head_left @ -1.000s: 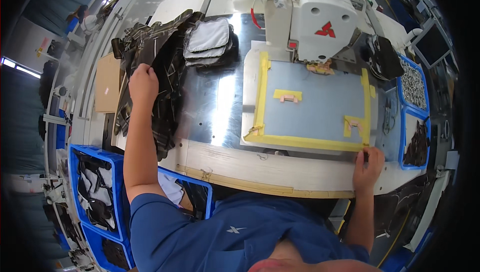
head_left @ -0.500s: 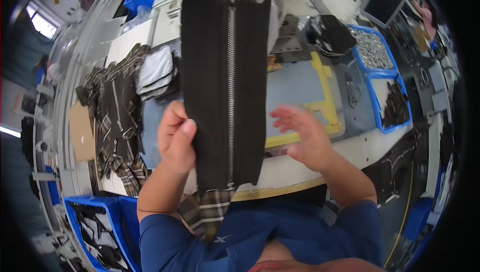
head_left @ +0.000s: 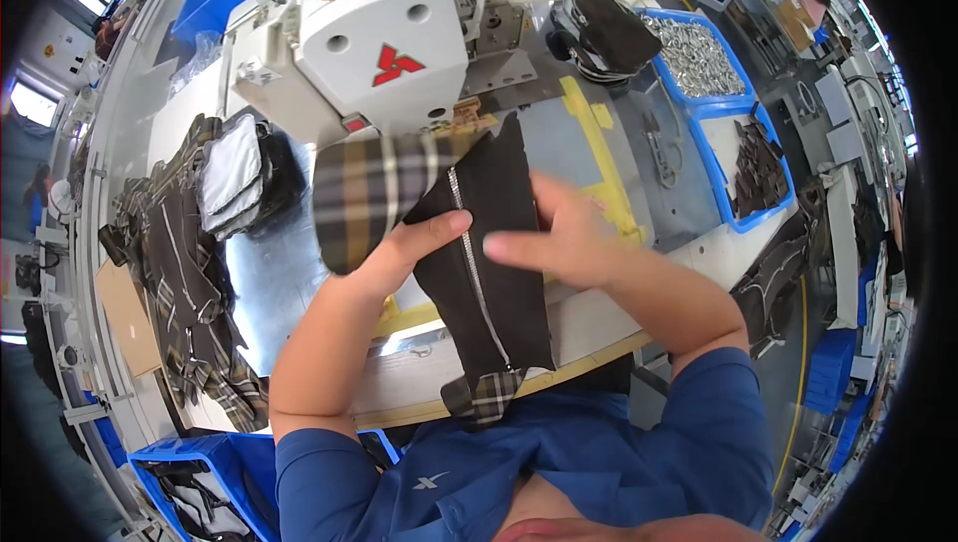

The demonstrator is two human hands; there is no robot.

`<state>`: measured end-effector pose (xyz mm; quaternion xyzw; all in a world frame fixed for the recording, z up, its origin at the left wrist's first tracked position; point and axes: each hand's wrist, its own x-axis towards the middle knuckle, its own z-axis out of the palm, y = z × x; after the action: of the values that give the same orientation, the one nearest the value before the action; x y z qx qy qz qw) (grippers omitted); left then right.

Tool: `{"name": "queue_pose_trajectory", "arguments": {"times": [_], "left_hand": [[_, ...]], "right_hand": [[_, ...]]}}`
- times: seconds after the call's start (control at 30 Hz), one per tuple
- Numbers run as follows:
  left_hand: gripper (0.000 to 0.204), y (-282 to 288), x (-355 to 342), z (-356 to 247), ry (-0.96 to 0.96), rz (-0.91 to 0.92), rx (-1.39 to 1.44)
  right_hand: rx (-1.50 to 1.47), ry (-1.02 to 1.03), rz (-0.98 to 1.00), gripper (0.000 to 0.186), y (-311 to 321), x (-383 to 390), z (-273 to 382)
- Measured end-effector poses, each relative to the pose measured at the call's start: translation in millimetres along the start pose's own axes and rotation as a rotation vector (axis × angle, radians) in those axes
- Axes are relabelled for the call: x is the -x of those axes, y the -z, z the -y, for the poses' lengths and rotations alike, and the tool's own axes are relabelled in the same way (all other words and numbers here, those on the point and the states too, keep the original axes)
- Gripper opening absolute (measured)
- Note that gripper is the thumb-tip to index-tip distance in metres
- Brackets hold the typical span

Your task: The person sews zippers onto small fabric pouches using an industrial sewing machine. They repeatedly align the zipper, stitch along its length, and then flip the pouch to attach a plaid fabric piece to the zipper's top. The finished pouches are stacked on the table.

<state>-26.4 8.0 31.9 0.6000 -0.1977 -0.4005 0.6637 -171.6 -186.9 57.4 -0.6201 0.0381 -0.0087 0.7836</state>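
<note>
A dark fabric panel (head_left: 514, 312) with a metal zipper (head_left: 480, 277) down its middle hangs in front of me. Plaid cloth (head_left: 369, 198) joins its upper end and folds over to the left, with a smaller plaid piece (head_left: 486, 397) at the lower end. My left hand (head_left: 411, 245) is closed on the panel's left side, its thumb lying on the zipper. On the right edge, my right hand (head_left: 569, 238) has its thumb across the front and its fingers partly hidden behind the cloth. The right hand is slightly blurred.
A white sewing machine (head_left: 374, 43) stands ahead. Zippered plaid pieces (head_left: 180, 263) and white-and-black pads (head_left: 235, 178) lie left. Dark pieces (head_left: 607, 35) are stacked at the back. Blue bins hold metal parts (head_left: 694, 58) and dark strips (head_left: 760, 168) on the right.
The panel has come down and tilted, and its plaid top has folded to the left, uncovering the sewing machine. My right hand has moved from open beside the panel onto its right edge.
</note>
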Motion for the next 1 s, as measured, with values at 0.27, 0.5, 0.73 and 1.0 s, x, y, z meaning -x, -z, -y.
{"name": "queue_pose_trajectory", "arguments": {"times": [0.27,0.5,0.73,1.0], "left_hand": [[0.050,-8.6,10.1,-2.4,-0.127,0.062,-0.284],[0.033,-19.6,17.7,-3.0,-0.188,0.113,-0.249],[0.034,-18.5,26.4,-9.8,-0.327,0.186,-0.374],[0.034,-22.7,34.5,-19.4,-0.603,0.194,-0.745]], "right_hand": [[0.161,0.001,0.229,0.071,27.3,-64.4,48.0],[-0.005,0.112,0.017,0.065,28.8,-64.7,39.3],[0.100,0.119,0.258,0.067,26.6,-43.9,47.8],[0.168,-0.063,0.321,0.055,28.1,-42.6,45.9]]}}
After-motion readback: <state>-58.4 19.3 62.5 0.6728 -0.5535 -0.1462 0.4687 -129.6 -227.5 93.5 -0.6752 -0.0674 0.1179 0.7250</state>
